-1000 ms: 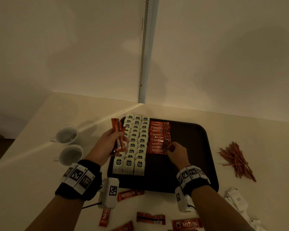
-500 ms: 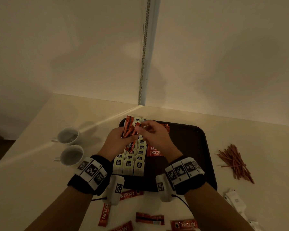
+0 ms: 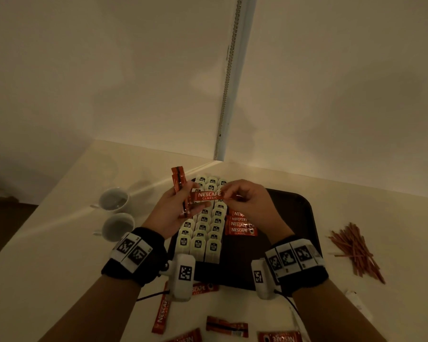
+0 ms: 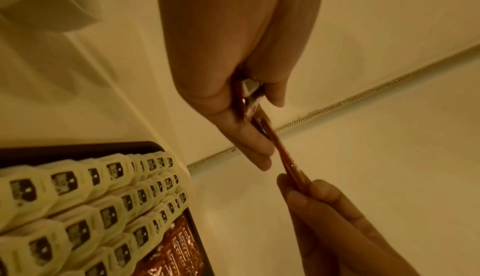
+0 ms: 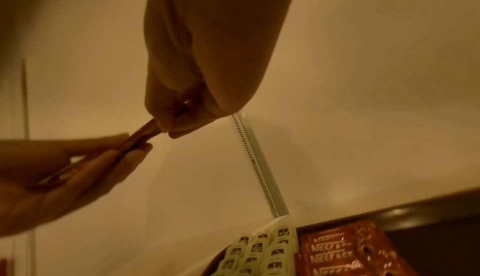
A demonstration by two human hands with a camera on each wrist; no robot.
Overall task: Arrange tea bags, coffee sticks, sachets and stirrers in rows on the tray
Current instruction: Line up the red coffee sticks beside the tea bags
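Change: a single coffee stick (image 3: 209,195) is now drawn sideways out of the bundle of sticks (image 3: 179,187); half a second ago both hands were bunched together over the tea bags.
Right hand (image 3: 251,206): one end of the drawn stick is pinched between thumb and fingertips, above the tray.
Left hand (image 3: 176,209): the remaining bundle is gripped upright, fingers curled round it.
Stick row (image 3: 240,224): stacked on the tray (image 3: 294,218), just right of the tea bags (image 3: 203,230); its near end is open.
Meaning: the drawn stick is judged to be placed next at the row's near end.
Remaining: loose sticks (image 3: 226,325) near the tray, stirrers (image 3: 356,249) at the right, both on the table and not yet arranged.
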